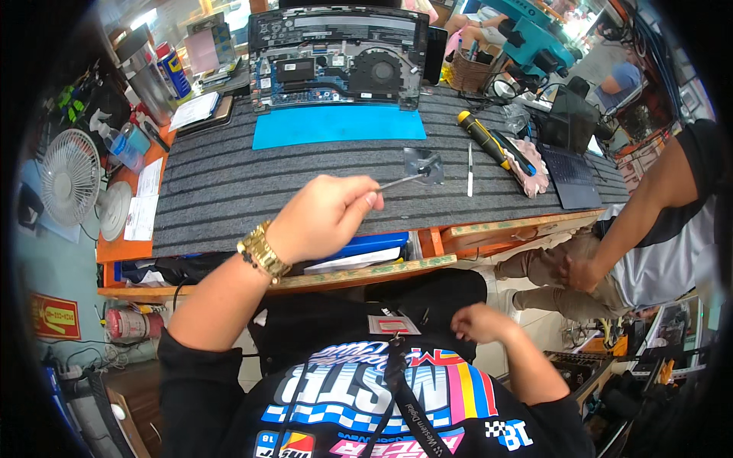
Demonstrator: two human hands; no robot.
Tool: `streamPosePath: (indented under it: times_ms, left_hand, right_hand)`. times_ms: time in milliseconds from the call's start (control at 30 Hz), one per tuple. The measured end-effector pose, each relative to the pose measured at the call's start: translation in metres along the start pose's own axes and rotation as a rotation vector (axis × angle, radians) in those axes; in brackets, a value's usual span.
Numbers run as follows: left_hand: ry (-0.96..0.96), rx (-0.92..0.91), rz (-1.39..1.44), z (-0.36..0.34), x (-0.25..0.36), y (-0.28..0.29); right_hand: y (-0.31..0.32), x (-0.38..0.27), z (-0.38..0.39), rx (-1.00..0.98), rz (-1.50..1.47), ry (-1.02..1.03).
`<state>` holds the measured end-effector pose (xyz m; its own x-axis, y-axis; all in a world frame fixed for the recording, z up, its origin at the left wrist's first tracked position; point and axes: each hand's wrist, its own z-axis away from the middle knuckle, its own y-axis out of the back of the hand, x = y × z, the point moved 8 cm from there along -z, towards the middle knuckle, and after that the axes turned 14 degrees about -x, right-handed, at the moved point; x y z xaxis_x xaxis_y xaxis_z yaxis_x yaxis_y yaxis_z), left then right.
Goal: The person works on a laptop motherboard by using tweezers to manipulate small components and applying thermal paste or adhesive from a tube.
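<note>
My left hand [324, 217] is closed in a pinch around slim metal tweezers [398, 182]. Their tip meets a small dark piece [427, 166] on a clear plastic sheet or bag [417, 156], which lies on the grey striped mat [229, 183]. What the dark piece is cannot be made out. Low over my lap, my right hand [485, 324] has its fingers curled in, and whatever is inside them is hidden. Beyond the left hand, an opened laptop [336, 65] stands propped up with its boards and fan exposed, behind a blue strip [336, 128].
A thin pale tool [470, 172], a yellow-black screwdriver [482, 137] and a crumpled pink cloth [532, 172] lie to the right, beside a dark laptop [573, 179]. An open drawer [366, 271] juts below the mat. Another person's arm [641, 202] is at right; a fan [69, 175] is left.
</note>
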<state>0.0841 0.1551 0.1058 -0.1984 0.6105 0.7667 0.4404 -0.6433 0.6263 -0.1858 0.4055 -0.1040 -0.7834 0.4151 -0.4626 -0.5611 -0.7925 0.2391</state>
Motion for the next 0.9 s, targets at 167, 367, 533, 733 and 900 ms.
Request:
streamPosePath:
  times_ms: [167, 367, 533, 733, 900]
  left_hand:
    - [-0.066, 0.028, -0.041, -0.001, -0.031, 0.033]
    - [-0.225, 0.103, -0.077, -0.01, -0.07, 0.029]
    - [-0.206, -0.037, -0.135, -0.017, -0.076, 0.021]
    - [-0.31, 0.096, -0.054, -0.017, -0.085, 0.026]
    - [-0.345, 0.197, -0.024, -0.013, -0.089, 0.034]
  right_hand:
    - [-0.044, 0.014, -0.05, 0.144, 0.144, -0.083]
    - [-0.037, -0.013, -0.051, 0.309, -0.28, -0.215]
    - [-0.075, -0.024, -0.05, 0.097, -0.346, -0.175]
    - [-0.086, -0.026, -0.088, 0.19, -0.547, -0.169]
    - [-0.083, -0.036, -0.09, 0.216, -0.604, -0.131]
